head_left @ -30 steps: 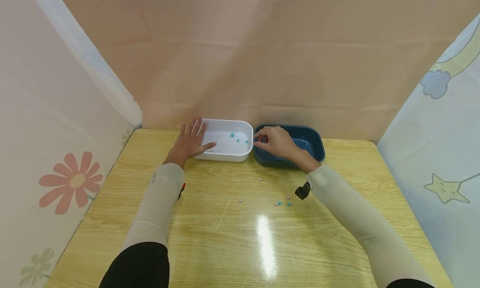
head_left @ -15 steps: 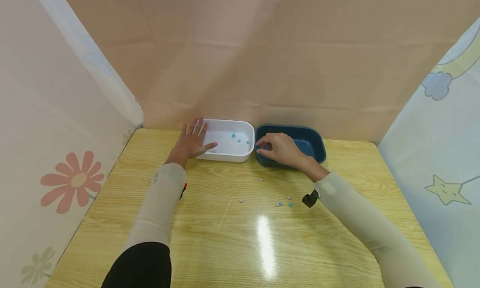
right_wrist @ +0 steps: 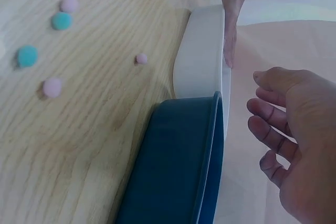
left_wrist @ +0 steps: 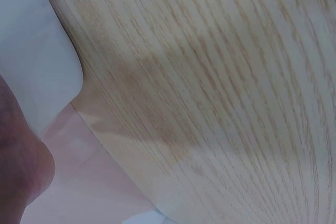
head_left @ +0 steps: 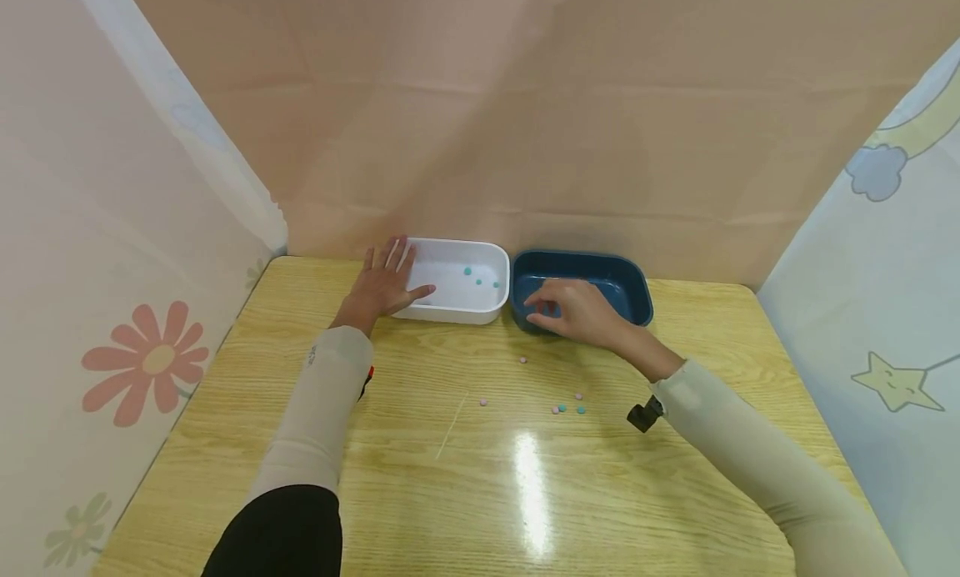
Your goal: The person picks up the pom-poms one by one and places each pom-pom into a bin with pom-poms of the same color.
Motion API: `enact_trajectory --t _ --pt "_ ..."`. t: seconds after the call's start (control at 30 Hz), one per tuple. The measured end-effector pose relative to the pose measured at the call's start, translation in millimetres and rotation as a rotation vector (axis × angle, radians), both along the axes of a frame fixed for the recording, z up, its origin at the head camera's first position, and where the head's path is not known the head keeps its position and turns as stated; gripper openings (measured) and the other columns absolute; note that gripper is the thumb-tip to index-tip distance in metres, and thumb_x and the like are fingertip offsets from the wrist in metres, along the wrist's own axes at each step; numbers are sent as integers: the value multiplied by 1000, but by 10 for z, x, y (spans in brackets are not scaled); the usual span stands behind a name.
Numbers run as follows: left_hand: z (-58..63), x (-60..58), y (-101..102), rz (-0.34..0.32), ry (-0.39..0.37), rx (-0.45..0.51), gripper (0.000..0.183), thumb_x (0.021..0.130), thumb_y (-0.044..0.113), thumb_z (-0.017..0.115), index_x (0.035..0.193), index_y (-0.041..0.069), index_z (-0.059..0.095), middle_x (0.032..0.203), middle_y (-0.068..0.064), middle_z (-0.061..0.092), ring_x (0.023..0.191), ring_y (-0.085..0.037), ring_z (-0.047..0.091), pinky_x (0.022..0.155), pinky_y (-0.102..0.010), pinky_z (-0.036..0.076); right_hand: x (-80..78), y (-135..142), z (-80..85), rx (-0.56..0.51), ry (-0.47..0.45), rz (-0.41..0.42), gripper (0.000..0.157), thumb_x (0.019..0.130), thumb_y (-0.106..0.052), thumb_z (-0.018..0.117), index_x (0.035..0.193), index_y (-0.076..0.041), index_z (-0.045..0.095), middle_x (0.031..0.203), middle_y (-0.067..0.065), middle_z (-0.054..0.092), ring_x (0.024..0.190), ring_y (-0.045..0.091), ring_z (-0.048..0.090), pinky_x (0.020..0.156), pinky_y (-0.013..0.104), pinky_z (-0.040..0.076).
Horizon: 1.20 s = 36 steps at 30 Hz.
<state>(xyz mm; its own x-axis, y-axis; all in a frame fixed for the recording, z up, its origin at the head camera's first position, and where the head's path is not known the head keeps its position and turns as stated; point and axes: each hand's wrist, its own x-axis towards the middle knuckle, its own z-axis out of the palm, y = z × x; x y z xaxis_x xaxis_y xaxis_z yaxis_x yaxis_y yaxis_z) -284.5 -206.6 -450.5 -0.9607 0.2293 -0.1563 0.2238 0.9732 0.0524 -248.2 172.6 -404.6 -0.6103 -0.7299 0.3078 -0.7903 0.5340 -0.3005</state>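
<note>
"White tray (head_left: 450,316), where do we find it?"

"Near the back of the table (head_left: 420,485), with three green balls (head_left: 468,271) inside. We see the left hand (head_left: 382,285) laid over its left end, fingers spread wide."

"And the right hand (head_left: 576,312)?"

"We see it over the blue tray (head_left: 581,264), just right of the white one, its fingers loosely bent with a narrow gap between thumb and forefinger."

"What lies nearer us?"

"Four pink balls (right_wrist: 52,87) and two more green ones, scattered in front of the trays; one pink sits right beside a green."

"Behind everything?"

"We see a brown sheet (head_left: 450,143)."
</note>
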Motion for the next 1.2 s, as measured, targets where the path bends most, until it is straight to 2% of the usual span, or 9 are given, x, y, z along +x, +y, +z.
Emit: enact_trajectory --t 0.33,0.6,0.77,1.0,1.2 --pt "-36 -31 -22 1 -1 10 100 104 73 31 170 8 -7 176 -14 -19 163 -34 -18 127 -62 -12 162 106 -40 12 -22 39 22 92 -20 85 111 -8 82 85 -5 69 70 9 59 60 25 48" --pt "-27 -29 -16 12 -8 18 99 105 73 32 170 9 -8 176 -13 -19 163 -34 -19 128 -62 -11 270 192 -96 -14 -55 74 18 90 -13 86 107 -11 82 89 -5 73 74 4 63 62 24 53" --pt "-42 -47 -26 3 -5 6 100 104 74 30 170 9 -9 176 -13 -21 162 -34 -20 128 -62 -11 317 257 -166 -29 -68 102 17 89 -11 86 106 -12 82 90 -3 74 75 7 66 62 24 53" --pt "-39 -52 -25 7 -12 6 100 104 74 29 169 9 -10 176 -12 -21 162 -33 -21 128 -63 -10 376 345 -271 0 -112 107 19 91 -14 85 108 -7 82 89 -6 72 77 14 67 63 25 52" --pt "-60 -60 -44 6 -11 3 100 103 76 27 169 11 -11 175 -11 -22 162 -33 -21 128 -62 -9 408 435 -361 25 -155 143 16 92 -12 83 107 -8 82 93 -4 74 81 16 69 69 36 59"
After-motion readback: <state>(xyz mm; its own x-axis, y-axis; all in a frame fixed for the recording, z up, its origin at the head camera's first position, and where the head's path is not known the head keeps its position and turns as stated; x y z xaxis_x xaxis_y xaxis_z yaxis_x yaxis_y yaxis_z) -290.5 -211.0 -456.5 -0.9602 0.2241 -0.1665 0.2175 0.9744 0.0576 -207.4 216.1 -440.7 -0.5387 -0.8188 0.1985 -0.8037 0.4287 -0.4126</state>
